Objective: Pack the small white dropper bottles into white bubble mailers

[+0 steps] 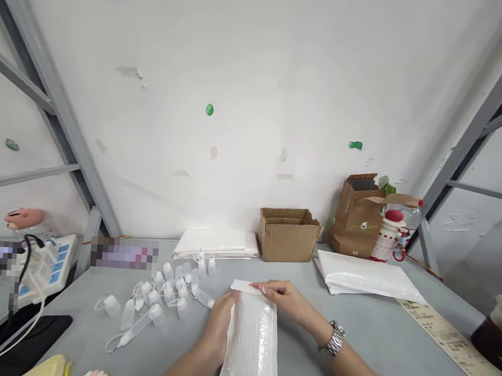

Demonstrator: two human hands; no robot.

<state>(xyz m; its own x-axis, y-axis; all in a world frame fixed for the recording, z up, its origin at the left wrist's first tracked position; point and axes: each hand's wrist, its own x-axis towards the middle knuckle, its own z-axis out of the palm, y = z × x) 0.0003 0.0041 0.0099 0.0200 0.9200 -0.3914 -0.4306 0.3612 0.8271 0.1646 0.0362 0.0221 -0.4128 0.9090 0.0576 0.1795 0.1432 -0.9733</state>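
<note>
A white bubble mailer lies lengthwise on the grey table in front of me. My left hand grips its left edge near the top, fingers curled around it. My right hand, with a metal watch on the wrist, pinches the mailer's top flap at the far end. Several small clear plastic squeeze bottles with caps lie scattered just left of the mailer.
A stack of white mailers and an open cardboard box sit at the back. Another mailer pile, a brown paper bag and a red-capped bottle stand right. A power strip lies left; a drink cup far right.
</note>
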